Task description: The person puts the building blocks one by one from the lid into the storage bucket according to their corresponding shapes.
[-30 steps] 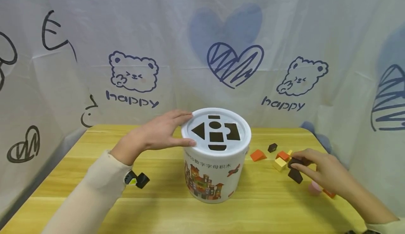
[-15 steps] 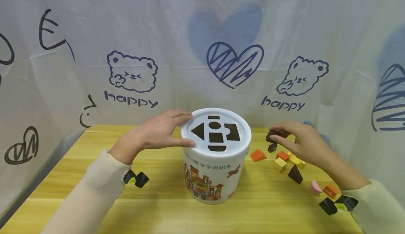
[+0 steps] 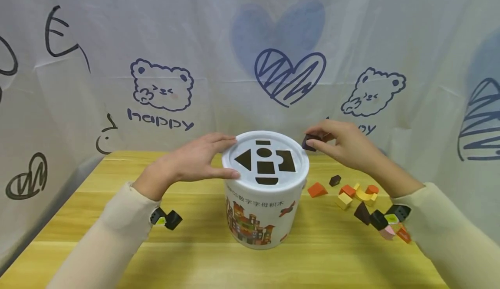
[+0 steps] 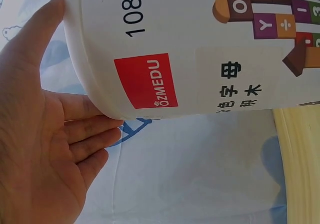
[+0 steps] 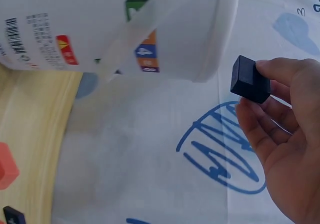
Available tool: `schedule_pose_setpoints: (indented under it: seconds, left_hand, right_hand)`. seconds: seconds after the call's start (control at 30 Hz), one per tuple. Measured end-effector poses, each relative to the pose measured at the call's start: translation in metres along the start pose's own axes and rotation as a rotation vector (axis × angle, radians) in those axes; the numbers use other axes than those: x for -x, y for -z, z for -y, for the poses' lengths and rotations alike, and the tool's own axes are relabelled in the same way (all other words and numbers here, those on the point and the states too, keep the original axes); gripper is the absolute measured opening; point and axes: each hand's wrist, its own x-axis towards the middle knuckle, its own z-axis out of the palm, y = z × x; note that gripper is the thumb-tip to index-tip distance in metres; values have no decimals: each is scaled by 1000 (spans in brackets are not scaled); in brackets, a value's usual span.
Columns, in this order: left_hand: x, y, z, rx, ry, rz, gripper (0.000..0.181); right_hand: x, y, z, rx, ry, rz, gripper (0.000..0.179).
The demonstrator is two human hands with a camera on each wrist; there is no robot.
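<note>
A white bucket (image 3: 259, 219) with a slotted lid (image 3: 289, 143) stands upright on the table. My left hand (image 3: 195, 157) rests against the lid's left rim, its thumb on the near edge. In the left wrist view the fingers (image 4: 90, 134) of that hand lie fairly straight by the rim. Just right of the lid, my right hand (image 3: 343, 143) pinches a dark block (image 3: 311, 142) between thumb and fingers. The right wrist view shows this dark block (image 5: 250, 79) as a thick, flat-sided piece, held up off the table and apart from the bucket.
Loose blocks lie on the wooden table (image 3: 187, 254) to the right: an orange one (image 3: 317, 189), a small dark one (image 3: 334, 180), a yellow cube (image 3: 344, 201), a dark wedge (image 3: 362, 213), a pink one (image 3: 387, 232) and others. A patterned curtain (image 3: 218, 63) hangs behind.
My right hand has lifted the dark block from among the blocks and carried it left and up to beside the lid. The left hand stays at the rim.
</note>
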Motion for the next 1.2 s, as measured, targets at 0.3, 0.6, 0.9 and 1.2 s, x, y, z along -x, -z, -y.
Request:
schedule_pose_setpoints:
  seconds: [0.3,0.6,0.9,1.2]
  left_hand:
    - [1,1,-1,6,4,-3,104]
    - [0,1,0,-3,7,2,103]
    - [-1,1,1,3,-15,1,102]
    - [-1,2,0,7,-19,4,101]
  right_hand:
    - [-41,-2,14,-48,-54,89,28]
    - [-71,-9,23,-1,-46,161,27]
    - [-94,-20,32,9,-18,267,24]
    - [-103,-36,30,-16,5,308,22]
